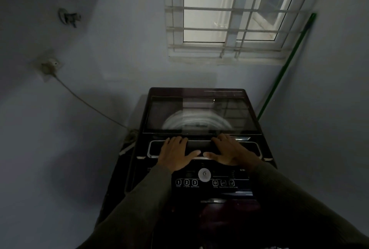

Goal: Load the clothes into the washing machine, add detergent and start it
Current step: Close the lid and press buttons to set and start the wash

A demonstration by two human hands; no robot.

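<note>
Sleeved arms (139, 198) reach fwd; left hand (175, 154) & right hand (231, 154) rest flat, fingers straight, on washing machine (203, 188) lid (201, 113) front edge. Glass lid: rigid, prob. heavy, breakable; lift there.

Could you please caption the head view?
Left hand and right hand rest flat on the lid of the washing machine, below a barred window.

Left hand (175, 154) and right hand (231, 153) rest flat on the washing machine (201, 109) lid's front edge
</note>
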